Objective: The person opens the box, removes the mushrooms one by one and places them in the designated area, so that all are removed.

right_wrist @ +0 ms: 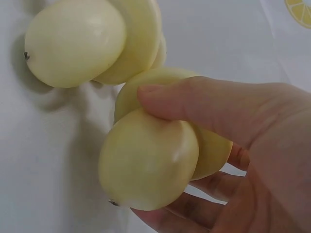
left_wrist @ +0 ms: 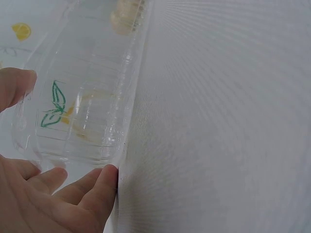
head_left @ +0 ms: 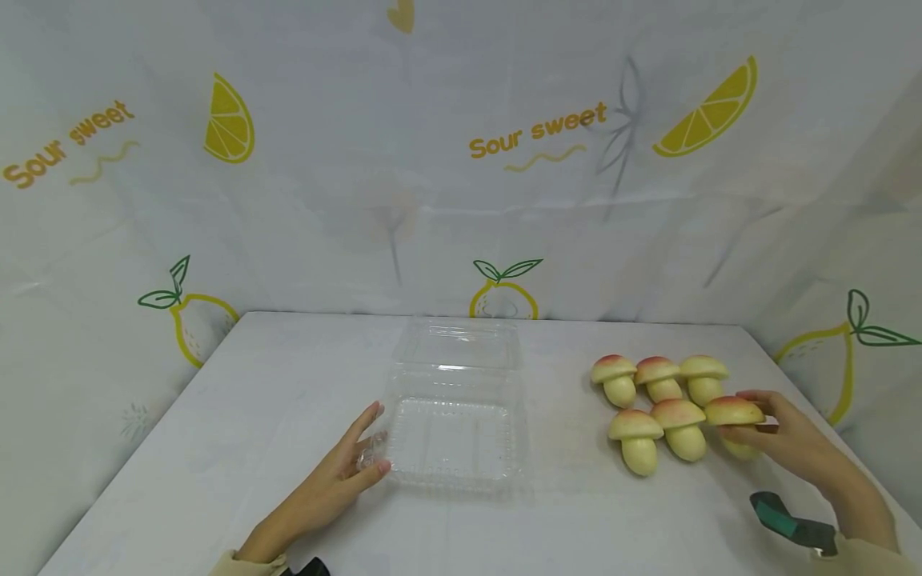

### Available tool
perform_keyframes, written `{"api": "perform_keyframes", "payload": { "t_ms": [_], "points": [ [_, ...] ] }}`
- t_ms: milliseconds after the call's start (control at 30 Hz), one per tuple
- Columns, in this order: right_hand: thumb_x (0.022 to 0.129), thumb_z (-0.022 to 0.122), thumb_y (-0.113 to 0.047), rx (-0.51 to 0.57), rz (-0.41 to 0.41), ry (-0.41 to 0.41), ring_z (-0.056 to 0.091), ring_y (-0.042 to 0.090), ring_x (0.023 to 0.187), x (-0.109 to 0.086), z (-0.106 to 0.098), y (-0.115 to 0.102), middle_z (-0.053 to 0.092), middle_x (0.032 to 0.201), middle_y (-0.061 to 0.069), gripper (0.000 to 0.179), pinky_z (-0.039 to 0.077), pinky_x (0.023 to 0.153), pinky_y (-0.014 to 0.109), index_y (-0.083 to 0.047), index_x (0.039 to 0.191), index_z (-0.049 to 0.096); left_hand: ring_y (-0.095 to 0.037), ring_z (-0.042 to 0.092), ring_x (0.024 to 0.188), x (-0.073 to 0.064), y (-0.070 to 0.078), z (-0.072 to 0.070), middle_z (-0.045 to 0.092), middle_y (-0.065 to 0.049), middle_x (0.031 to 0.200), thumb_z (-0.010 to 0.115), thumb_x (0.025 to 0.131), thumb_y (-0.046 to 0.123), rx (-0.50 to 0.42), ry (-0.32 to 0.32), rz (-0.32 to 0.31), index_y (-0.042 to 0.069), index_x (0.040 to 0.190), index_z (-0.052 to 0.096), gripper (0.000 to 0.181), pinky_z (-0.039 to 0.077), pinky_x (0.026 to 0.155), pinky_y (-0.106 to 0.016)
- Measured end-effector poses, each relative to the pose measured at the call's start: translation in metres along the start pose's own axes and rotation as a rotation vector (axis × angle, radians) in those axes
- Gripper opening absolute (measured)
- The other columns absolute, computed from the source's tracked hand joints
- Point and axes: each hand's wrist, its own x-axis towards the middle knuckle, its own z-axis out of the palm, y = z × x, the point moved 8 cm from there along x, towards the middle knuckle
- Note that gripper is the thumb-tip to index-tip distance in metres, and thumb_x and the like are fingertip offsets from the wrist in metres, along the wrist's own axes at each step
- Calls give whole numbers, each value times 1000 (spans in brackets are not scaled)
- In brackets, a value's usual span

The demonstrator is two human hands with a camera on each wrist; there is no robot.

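At the right, my right hand (head_left: pixel 795 436) grips a toy mushroom (head_left: pixel 735 410) with a pale yellow stem and a red-tinged cap. The right wrist view shows the thumb (right_wrist: pixel 167 99) laid across the underside of the cap beside the stem, the other fingers behind the cap. A clear plastic container (head_left: pixel 452 440) lies in the middle with its lid (head_left: pixel 457 346) folded back. Beside its left wall, my left hand (head_left: pixel 331 480) has spread, mostly straight fingers. In the left wrist view, those fingertips (left_wrist: pixel 108 177) rest right at the container's end, low by the table.
Several more toy mushrooms (head_left: pixel 679 428) lie in two rows to the left of the right hand, close together. The white table (head_left: pixel 576 528) ends at a printed cloth backdrop (head_left: pixel 324 200). A dark and green strap (head_left: pixel 785 520) shows by the right wrist.
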Motion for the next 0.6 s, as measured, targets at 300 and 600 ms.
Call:
{"api": "perform_keyframes", "payload": {
  "t_ms": [300,600],
  "points": [
    [98,63,-27,-9,-20,8,28,-29,87,-1,3,-1,41,133,41,71,45,69,12,19,139,27,-56,21,145,0,-3,-1,3,-20,166,54,102,20,-6,8,-7,9,160,1,80,38,108,-66],
    [99,61,-31,-26,12,-20,60,30,109,3,8,4,38,135,42,74,48,70,20,18,141,24,-54,21,146,0,-5,-2,4,-18,167,55,102,21,-6,17,-21,11,160,1,80,37,109,-66]
  ]
}}
